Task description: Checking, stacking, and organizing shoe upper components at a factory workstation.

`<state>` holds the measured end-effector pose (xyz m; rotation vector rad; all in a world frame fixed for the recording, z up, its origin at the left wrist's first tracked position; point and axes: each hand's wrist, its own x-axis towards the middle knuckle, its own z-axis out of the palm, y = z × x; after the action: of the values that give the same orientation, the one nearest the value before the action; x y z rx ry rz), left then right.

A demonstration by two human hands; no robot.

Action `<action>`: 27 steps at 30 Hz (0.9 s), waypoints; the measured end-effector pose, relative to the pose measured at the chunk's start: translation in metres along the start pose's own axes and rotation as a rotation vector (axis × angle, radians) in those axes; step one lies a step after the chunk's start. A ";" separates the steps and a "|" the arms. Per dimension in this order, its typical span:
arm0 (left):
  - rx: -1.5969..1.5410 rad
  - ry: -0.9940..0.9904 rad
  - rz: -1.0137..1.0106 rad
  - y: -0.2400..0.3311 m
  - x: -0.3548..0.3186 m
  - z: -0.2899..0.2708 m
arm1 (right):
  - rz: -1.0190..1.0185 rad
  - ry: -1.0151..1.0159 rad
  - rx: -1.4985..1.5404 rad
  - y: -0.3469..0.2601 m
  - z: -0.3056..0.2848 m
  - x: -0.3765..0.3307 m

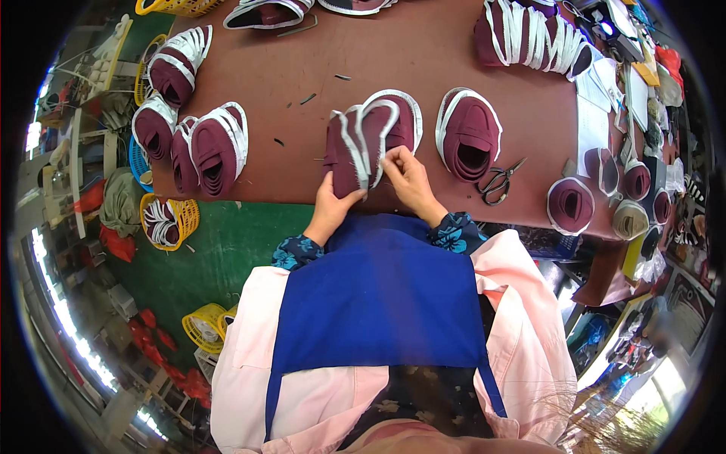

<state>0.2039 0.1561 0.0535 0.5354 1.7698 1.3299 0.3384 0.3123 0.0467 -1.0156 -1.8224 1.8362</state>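
Note:
Several maroon shoe uppers with white edging (342, 165) stand together at the table's near edge in front of me. My left hand (330, 209) grips their lower near end, thumb on the near side. My right hand (413, 185) pinches at the white edging on their right side, thumb and forefinger together. Just behind them is another maroon upper (407, 127), partly covered. To the right of my right hand lies a stack of nested maroon uppers (473, 129), white edging around it. Black-handled scissors (495, 186) rest beside that stack.
More stacks of uppers (218, 151) stand along the table's left side. A long row of uppers (529, 41) lies at the far right. Near the right edge sits another upper (570, 206). A yellow basket (186, 222) with uppers stands off the table's left corner. Dark scraps dot the brown tabletop (363, 57).

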 end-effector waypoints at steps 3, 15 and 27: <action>-0.230 0.081 0.003 0.034 0.005 -0.022 | 0.017 0.330 0.186 0.019 -0.009 0.014; 1.066 0.325 0.080 -0.051 0.035 -0.154 | 0.222 0.338 -0.184 0.104 -0.040 0.049; 0.714 0.121 0.486 -0.052 0.085 -0.027 | 0.371 0.226 0.113 0.083 -0.045 0.048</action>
<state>0.1413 0.1861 -0.0237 1.3674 2.3045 1.0046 0.3565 0.3691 -0.0412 -1.5289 -1.4547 1.9048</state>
